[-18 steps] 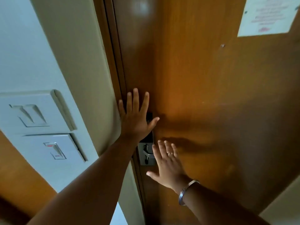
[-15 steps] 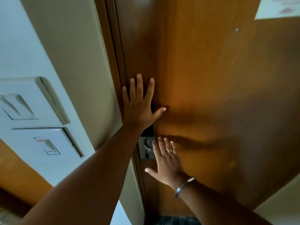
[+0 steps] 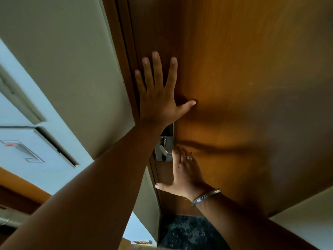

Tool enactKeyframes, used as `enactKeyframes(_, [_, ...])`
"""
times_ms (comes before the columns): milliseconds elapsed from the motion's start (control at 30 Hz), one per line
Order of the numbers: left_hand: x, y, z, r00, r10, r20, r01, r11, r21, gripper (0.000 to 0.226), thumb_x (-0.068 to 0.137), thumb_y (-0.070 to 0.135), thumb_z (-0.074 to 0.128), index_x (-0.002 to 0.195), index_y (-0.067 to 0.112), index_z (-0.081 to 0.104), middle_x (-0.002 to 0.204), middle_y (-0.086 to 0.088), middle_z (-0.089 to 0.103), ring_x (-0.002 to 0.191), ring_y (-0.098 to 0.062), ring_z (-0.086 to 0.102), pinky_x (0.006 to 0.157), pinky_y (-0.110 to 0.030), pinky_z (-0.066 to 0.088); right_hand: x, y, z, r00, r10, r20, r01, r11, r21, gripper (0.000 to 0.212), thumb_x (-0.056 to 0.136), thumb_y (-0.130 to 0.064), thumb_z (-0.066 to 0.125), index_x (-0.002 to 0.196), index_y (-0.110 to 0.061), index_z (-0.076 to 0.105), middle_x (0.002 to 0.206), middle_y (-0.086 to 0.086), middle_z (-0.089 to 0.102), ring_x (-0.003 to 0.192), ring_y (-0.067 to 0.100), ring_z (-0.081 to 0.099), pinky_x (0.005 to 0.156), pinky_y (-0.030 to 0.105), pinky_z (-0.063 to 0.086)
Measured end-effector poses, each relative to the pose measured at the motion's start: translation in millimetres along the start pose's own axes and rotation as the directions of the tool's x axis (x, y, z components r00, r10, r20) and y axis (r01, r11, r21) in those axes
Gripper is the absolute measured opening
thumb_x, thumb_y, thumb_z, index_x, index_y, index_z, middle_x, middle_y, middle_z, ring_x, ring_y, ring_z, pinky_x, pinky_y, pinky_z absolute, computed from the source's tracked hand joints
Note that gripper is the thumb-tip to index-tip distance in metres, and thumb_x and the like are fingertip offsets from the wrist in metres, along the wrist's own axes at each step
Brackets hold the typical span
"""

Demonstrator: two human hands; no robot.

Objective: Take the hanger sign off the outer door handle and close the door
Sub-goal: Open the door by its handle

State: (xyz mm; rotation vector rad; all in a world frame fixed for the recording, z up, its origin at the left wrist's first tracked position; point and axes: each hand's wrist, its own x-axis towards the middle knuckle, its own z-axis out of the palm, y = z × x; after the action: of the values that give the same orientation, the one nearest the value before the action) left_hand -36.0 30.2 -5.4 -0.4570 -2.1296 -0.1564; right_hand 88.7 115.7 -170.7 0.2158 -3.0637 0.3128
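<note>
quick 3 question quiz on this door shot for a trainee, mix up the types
1. True or false: both hands lie flat and open on the wooden door.
2. Which hand wears the ring and bangle? A) left B) right
3. Fill in: the metal lock plate sits between the left hand and the ____ hand.

Key: 1 true. 2 B, right hand. 3 right.
</note>
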Motion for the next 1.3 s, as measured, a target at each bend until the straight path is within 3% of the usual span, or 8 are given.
enactKeyframes(133, [0.5, 1.5, -7.1, 0.999, -0.01, 0.034, 0.011, 1.0, -0.01, 0.116, 0.073, 0.09, 0.043, 0.155, 0.012, 0.016, 0.157, -0.033, 0.017, 0.145, -0.052, 0.009, 0.116, -0.066, 0.004, -4.2, -1.1, -10.2, 1.0, -0.005, -0.016, 0.005, 1.0, 0.025, 0.126, 0.062, -0.095, 0.045, 0.152, -0.015, 0.008, 0.159, 0.013, 0.027, 0.143, 0.031, 0.028, 0.119, 0.045, 0.025])
enactKeyframes(267, [-4.0, 2.2, -13.9, 0.998, -0.03, 0.058, 0.03, 1.0, -0.005, 0.119, 0.072, 0.089, 0.045, 0.157, 0.016, 0.004, 0.16, -0.03, 0.008, 0.147, -0.048, -0.001, 0.117, -0.063, -0.003, -11.4, -7.9, -17.4, 0.996, 0.047, 0.072, -0.056, 0.991, 0.118, 0.122, 0.065, -0.095, 0.041, 0.154, -0.019, 0.007, 0.162, 0.011, 0.023, 0.146, 0.031, 0.024, 0.119, 0.046, 0.026])
enactKeyframes(367, [-10.9, 4.8, -22.8, 0.995, -0.054, 0.087, 0.055, 0.998, -0.013, 0.121, 0.071, 0.089, 0.046, 0.156, 0.02, -0.005, 0.161, -0.026, -0.001, 0.147, -0.042, -0.013, 0.117, -0.06, -0.008, -20.4, -10.1, -27.9, 0.997, 0.043, 0.058, -0.049, 0.992, 0.114, 0.115, 0.065, -0.096, 0.037, 0.151, -0.021, 0.02, 0.155, 0.007, 0.035, 0.139, 0.027, 0.035, 0.112, 0.04, 0.033])
enactKeyframes(633, [-35.6, 16.2, -65.0, 0.986, -0.081, 0.147, 0.078, 0.997, 0.022, 0.119, 0.073, 0.088, 0.042, 0.154, 0.023, -0.017, 0.156, -0.013, -0.036, 0.145, -0.038, -0.026, 0.115, -0.054, -0.018, -52.3, -19.2, -75.1, 0.99, -0.105, 0.096, 0.122, 0.975, -0.186, 0.094, 0.07, -0.09, 0.047, 0.119, -0.01, 0.049, 0.116, 0.009, 0.058, 0.103, 0.028, 0.053, 0.093, 0.042, 0.041])
enactKeyframes(767, [-48.9, 9.6, -87.4, 0.993, 0.069, 0.095, -0.074, 0.996, 0.049, 0.111, 0.079, 0.082, 0.044, 0.156, 0.023, -0.008, 0.163, -0.017, -0.015, 0.148, -0.036, -0.017, 0.117, -0.055, -0.012, -70.8, -26.9, -80.8, 0.984, -0.136, 0.112, 0.158, 0.963, -0.219, 0.079, 0.079, -0.075, 0.057, 0.119, -0.008, 0.05, 0.113, 0.009, 0.061, 0.1, 0.026, 0.055, 0.091, 0.04, 0.042])
enactKeyframes(900, [-62.3, 5.4, -108.6, 0.988, 0.129, 0.085, -0.136, 0.987, 0.082, 0.105, 0.08, 0.08, 0.045, 0.158, 0.024, 0.004, 0.163, -0.02, 0.001, 0.15, -0.036, -0.008, 0.118, -0.056, -0.006, -97.4, -32.6, -74.8, 0.983, -0.16, 0.094, 0.169, 0.981, -0.092, 0.069, 0.087, -0.061, 0.062, 0.133, -0.013, 0.043, 0.127, 0.008, 0.057, 0.113, 0.026, 0.054, 0.099, 0.039, 0.044])
enactKeyframes(1100, [-82.8, 16.6, -130.4, 0.991, 0.124, 0.052, -0.125, 0.992, 0.023, 0.094, 0.086, 0.077, 0.04, 0.158, 0.023, 0.015, 0.164, -0.016, 0.003, 0.151, -0.036, 0.0, 0.119, -0.057, -0.001, -131.8, -36.9, -70.7, 0.994, -0.086, 0.073, 0.093, 0.991, -0.096, 0.068, 0.086, -0.066, 0.057, 0.133, -0.02, 0.042, 0.132, 0.004, 0.055, 0.119, 0.024, 0.051, 0.101, 0.038, 0.041])
enactKeyframes(1300, [-114.0, 17.7, -167.0, 0.98, 0.198, -0.009, -0.198, 0.975, -0.101, 0.085, 0.092, 0.07, 0.038, 0.158, 0.024, 0.009, 0.164, -0.017, 0.01, 0.151, -0.034, -0.001, 0.12, -0.053, -0.004, -175.7, -61.3, -74.9, 0.997, 0.077, 0.028, -0.076, 0.997, -0.032, 0.061, 0.084, -0.067, 0.059, 0.126, -0.024, 0.048, 0.127, -0.004, 0.058, 0.116, 0.016, 0.053, 0.099, 0.031, 0.043])
